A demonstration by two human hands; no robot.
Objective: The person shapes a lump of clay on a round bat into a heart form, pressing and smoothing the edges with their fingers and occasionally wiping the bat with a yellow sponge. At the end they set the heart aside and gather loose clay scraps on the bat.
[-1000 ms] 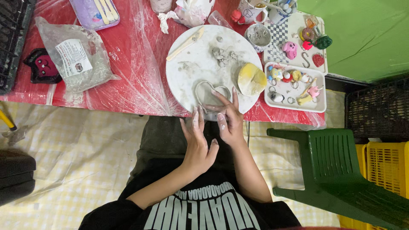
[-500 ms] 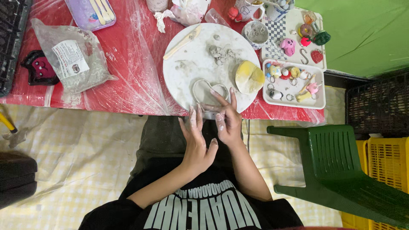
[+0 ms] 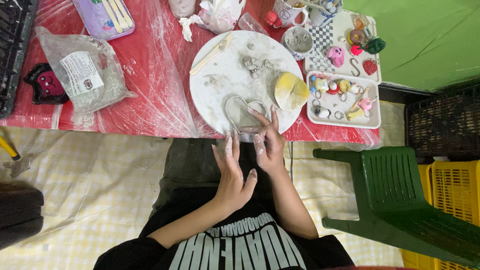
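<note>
Clay-dusted, the right hand (image 3: 267,145) presses spread fingertips on a heart-shaped clay piece (image 3: 244,113) at the round white board's (image 3: 220,85) near edge, the left hand (image 3: 232,172) open beside it, a white-labelled clear bag (image 3: 82,75) far left.

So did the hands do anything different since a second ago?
Hardly. The right hand keeps its fingertips on the heart-shaped clay piece at the near edge of the round white board. The left hand stays just below the table edge, open and holding nothing. The yellow sponge and wooden stick lie unmoved.
</note>
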